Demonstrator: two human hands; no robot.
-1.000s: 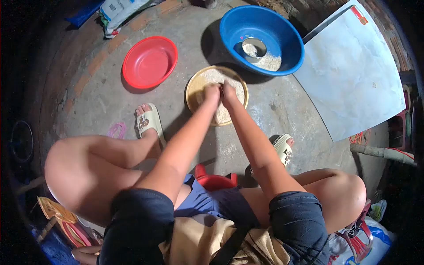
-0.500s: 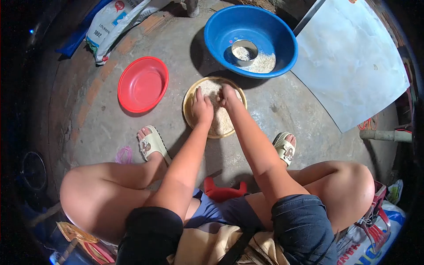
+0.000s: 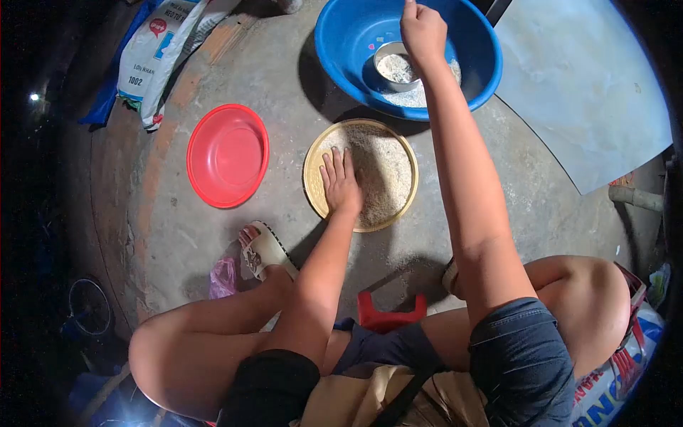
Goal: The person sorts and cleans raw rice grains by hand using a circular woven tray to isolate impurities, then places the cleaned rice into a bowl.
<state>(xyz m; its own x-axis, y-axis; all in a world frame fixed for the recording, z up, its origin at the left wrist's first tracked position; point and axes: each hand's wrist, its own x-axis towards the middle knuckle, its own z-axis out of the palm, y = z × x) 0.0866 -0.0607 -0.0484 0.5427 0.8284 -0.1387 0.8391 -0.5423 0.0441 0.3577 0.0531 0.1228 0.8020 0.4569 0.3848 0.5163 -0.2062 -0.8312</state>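
Note:
My left hand [image 3: 342, 183] lies flat with fingers spread on the pale, rice-like grain [image 3: 391, 162] in a round yellow tray [image 3: 309, 186]. Part of the tray's bare woven-looking bottom shows beside the fingers. Out over the blue basin [image 3: 340, 44], my right hand [image 3: 425, 34] is closed, its thumb and fingers pinched together. Whatever may be between those fingertips is too small to make out. Inside the basin stands a small metal bowl [image 3: 407, 87] holding pale grain, with more loose grain around it.
A red plastic basin [image 3: 235, 153] sits to the left of the tray. Farther back at left lies a printed sack [image 3: 146, 60]. A large grey-white sheet [image 3: 587, 92] covers the right side. A small red stool [image 3: 388, 320] and a pink plastic bag [image 3: 223, 277] are near my legs.
My right hand has left the tray and moved forward and right over the blue basin. My left hand has flattened on the grain. The view has shifted slightly.

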